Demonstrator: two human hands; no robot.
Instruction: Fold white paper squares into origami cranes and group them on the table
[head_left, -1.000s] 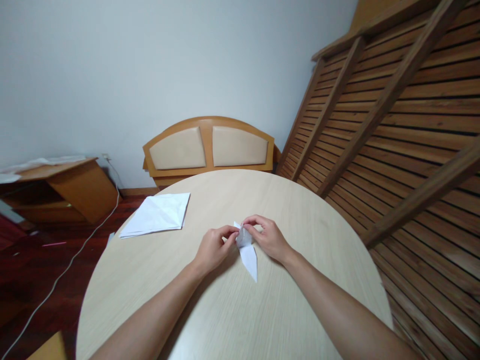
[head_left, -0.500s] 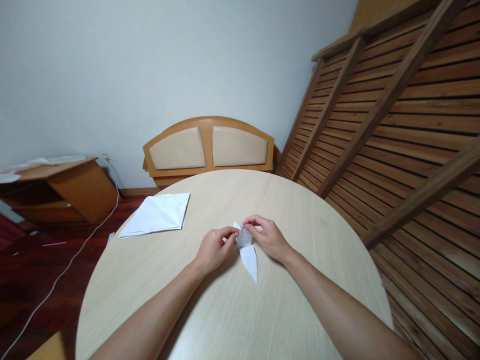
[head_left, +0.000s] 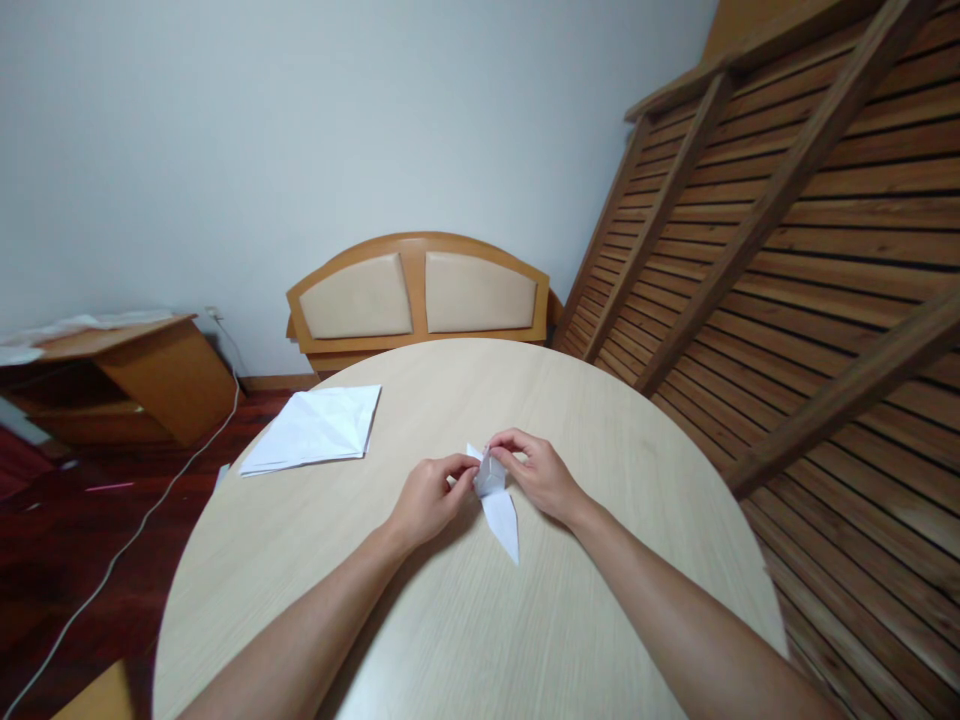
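Observation:
A small folded piece of white paper [head_left: 501,518] is held between my two hands over the round table [head_left: 420,640]. Its long pointed flap hangs toward me, and a smaller tip sticks up at the far end. My left hand [head_left: 435,497] pinches the left edge between thumb and forefinger. From the other side, my right hand [head_left: 541,475] grips the upper right part with its thumb and forefinger. The fingers cover some of the folds where both hands meet.
A stack of white paper sheets [head_left: 315,430] lies at the table's left edge. Behind the table stands a padded headboard [head_left: 420,240]. Slatted wooden panels [head_left: 750,250] lean along the right. A low cabinet [head_left: 169,385] and a white cable [head_left: 142,525] are on the left.
The paper's lower pointed flap has shifted very slightly to the right. Both hands keep their pinch in nearly the same place.

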